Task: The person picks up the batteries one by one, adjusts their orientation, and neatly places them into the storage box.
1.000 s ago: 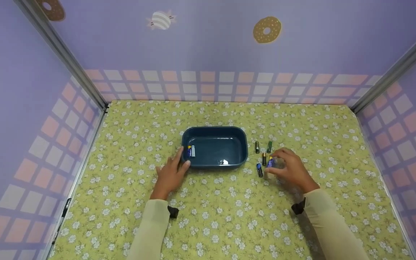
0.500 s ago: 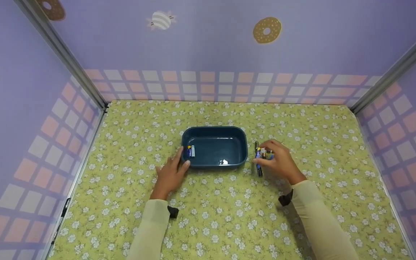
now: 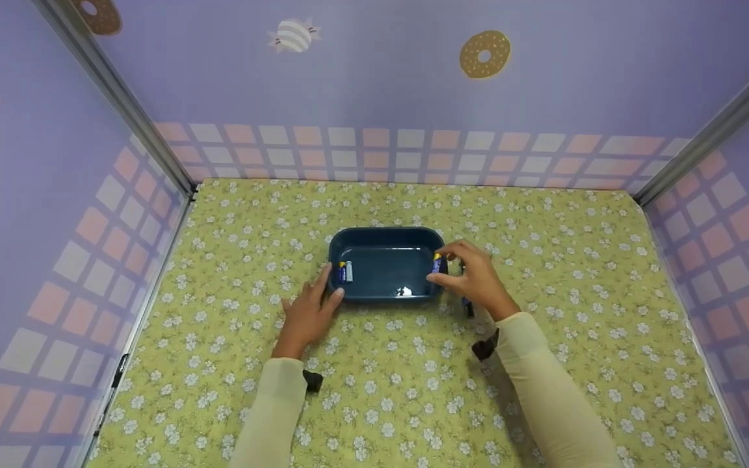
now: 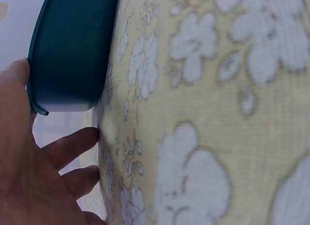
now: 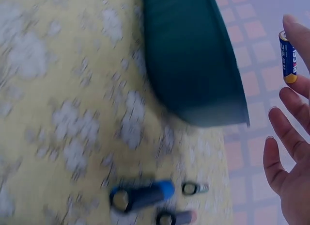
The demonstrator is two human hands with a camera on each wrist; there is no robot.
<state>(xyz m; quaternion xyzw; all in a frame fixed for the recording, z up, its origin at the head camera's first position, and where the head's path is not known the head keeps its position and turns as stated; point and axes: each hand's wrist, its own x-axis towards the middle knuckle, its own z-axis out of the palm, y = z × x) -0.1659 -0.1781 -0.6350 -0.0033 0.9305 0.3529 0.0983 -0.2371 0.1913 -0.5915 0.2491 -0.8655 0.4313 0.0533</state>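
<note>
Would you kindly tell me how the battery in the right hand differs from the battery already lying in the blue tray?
The held battery is pinched in the right hand above the right rim of the blue tray; the tray battery lies free on the floor at the tray's left end. The held one stands roughly upright in the right wrist view; the tray one lies down. The left hand touches the tray's outside near the tray battery, not the battery itself. Both are small, blue-labelled cells.

loose batteries [image 5: 145, 198] blurred, right hand [image 3: 472, 279] hiding most in head view
</note>
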